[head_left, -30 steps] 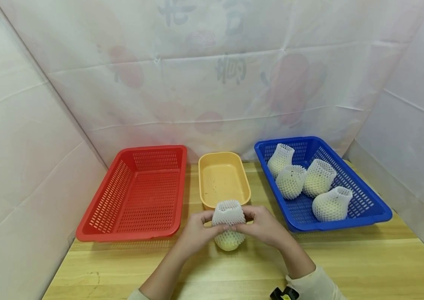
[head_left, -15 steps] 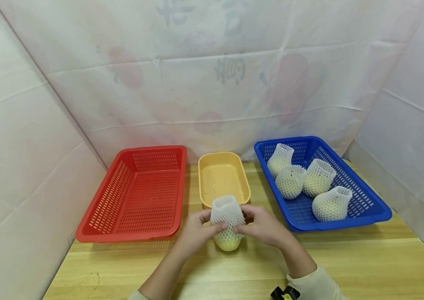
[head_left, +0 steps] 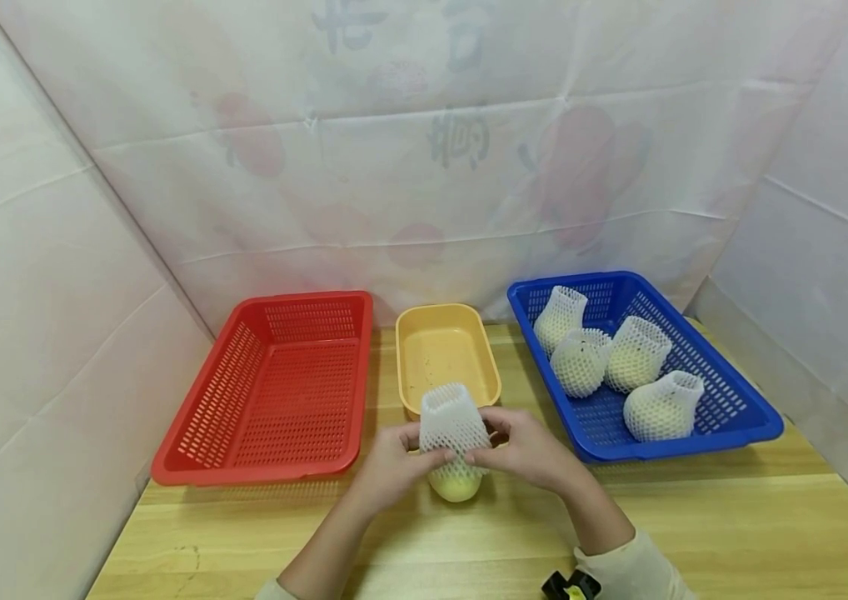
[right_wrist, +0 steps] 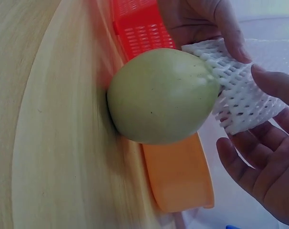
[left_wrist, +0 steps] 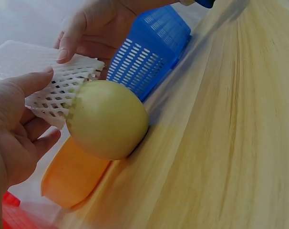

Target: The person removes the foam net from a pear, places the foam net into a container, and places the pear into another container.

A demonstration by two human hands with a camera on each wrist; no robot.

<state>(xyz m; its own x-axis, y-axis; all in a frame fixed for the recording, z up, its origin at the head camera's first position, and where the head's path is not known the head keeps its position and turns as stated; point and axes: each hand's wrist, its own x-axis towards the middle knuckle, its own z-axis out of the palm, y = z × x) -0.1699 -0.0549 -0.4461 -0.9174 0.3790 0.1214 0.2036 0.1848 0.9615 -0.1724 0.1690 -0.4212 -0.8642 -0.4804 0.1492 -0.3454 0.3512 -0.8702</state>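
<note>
A pale yellow-green round fruit (head_left: 456,488) rests on the table in front of me, its kind unclear. The white foam net (head_left: 454,423) covers only its upper part and stands up tall above it. My left hand (head_left: 396,463) pinches the net from the left, thumb in front. From the right, my right hand (head_left: 527,450) holds it likewise. In the left wrist view most of the fruit (left_wrist: 108,120) is bare, with the net's edge (left_wrist: 63,95) around its top. The right wrist view also shows the bare fruit (right_wrist: 161,98) below the net (right_wrist: 244,90).
At left stands a red basket (head_left: 364,383). A small yellow tub (head_left: 403,367) is behind the hands, with dark specks inside. The blue basket (head_left: 731,446) at right holds several netted fruits (head_left: 581,363). White cloth walls (head_left: 364,183) enclose the wooden table (head_left: 424,554).
The foam net has slid upward on the fruit, standing higher and baring more of its lower part. My hands have stayed almost in place, the thumbs now slightly apart.
</note>
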